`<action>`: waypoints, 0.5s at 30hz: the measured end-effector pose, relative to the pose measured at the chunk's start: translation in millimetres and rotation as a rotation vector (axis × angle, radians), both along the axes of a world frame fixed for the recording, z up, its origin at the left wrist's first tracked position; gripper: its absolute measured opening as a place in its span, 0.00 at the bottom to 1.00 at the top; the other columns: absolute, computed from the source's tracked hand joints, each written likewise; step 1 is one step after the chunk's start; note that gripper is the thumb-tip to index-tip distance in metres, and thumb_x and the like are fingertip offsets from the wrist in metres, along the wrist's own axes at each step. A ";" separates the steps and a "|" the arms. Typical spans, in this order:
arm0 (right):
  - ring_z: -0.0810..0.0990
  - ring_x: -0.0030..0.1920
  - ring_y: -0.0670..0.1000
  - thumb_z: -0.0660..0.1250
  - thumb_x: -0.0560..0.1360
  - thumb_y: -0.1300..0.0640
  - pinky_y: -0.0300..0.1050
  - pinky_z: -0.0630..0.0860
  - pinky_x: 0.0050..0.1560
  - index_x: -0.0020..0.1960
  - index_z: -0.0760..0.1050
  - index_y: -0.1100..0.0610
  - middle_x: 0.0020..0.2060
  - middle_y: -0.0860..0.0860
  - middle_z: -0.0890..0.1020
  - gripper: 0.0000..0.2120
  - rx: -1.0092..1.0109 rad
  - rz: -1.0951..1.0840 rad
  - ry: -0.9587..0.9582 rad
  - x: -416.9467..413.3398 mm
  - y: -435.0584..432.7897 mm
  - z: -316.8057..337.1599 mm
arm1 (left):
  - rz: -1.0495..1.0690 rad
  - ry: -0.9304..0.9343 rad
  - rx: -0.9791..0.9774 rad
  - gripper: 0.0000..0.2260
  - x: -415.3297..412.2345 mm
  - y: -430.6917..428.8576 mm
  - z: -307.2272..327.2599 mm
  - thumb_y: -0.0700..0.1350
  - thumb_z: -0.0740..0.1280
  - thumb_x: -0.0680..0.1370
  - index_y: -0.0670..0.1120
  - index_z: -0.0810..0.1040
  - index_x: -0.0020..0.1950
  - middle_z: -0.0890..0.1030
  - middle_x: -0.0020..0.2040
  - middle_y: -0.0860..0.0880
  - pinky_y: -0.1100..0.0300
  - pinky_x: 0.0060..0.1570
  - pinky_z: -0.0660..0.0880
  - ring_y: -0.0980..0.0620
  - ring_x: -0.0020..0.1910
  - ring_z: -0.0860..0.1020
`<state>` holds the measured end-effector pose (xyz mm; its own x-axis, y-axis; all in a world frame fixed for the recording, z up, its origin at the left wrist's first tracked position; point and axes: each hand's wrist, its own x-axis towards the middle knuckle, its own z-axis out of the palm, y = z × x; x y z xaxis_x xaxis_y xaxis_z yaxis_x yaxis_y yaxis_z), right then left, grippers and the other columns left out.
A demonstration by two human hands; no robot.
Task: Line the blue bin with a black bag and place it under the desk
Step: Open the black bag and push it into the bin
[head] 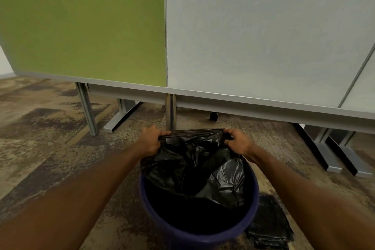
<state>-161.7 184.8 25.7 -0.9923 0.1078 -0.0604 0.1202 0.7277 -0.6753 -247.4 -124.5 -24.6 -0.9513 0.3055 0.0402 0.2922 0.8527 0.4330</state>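
Note:
A round blue bin (205, 238) stands on the carpet at the bottom centre. A crumpled black bag (203, 166) hangs into it from the far side; the near rim is bare. My left hand (152, 140) grips the bag's top edge at the left. My right hand (237, 141) grips the same edge at the right. The edge is pulled taut between both hands, above the bin's far rim. The bag's bottom is hidden in the dark inside of the bin.
A green and grey partition panel (182, 36) rises just beyond the bin on metal legs (170, 111), with flat feet (334, 158) at the right. A stack of folded black bags (269, 227) lies on the patterned carpet right of the bin.

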 end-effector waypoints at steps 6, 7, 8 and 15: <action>0.78 0.42 0.50 0.57 0.78 0.64 0.37 0.73 0.37 0.58 0.78 0.63 0.46 0.57 0.80 0.14 -0.024 -0.042 -0.054 -15.3 0.3 -7.0 | 0.091 -0.169 0.112 0.13 54.5 27.2 49.9 0.38 0.62 0.79 0.46 0.78 0.61 0.79 0.56 0.44 0.57 0.60 0.70 0.46 0.58 0.75; 0.78 0.44 0.52 0.56 0.78 0.63 0.41 0.75 0.43 0.56 0.79 0.63 0.46 0.57 0.81 0.14 -0.020 -0.052 -0.071 -17.1 1.5 -11.6 | 0.102 -0.215 0.123 0.13 56.9 28.6 47.7 0.37 0.61 0.79 0.43 0.78 0.61 0.79 0.57 0.43 0.59 0.55 0.70 0.45 0.59 0.75; 0.79 0.46 0.53 0.56 0.78 0.62 0.46 0.77 0.49 0.54 0.79 0.62 0.47 0.57 0.81 0.13 -0.019 -0.066 -0.094 -19.7 4.6 -15.4 | 0.110 -0.241 0.132 0.13 55.2 28.3 43.4 0.36 0.60 0.79 0.41 0.78 0.62 0.79 0.59 0.42 0.61 0.53 0.70 0.46 0.58 0.75; 0.78 0.34 0.50 0.56 0.80 0.63 0.42 0.75 0.34 0.40 0.76 0.61 0.36 0.56 0.79 0.14 -0.369 -0.165 -0.239 5.2 30.0 -19.7 | 0.314 -0.339 0.444 0.12 68.5 6.5 26.3 0.36 0.66 0.78 0.39 0.77 0.61 0.75 0.58 0.43 0.66 0.37 0.70 0.51 0.48 0.75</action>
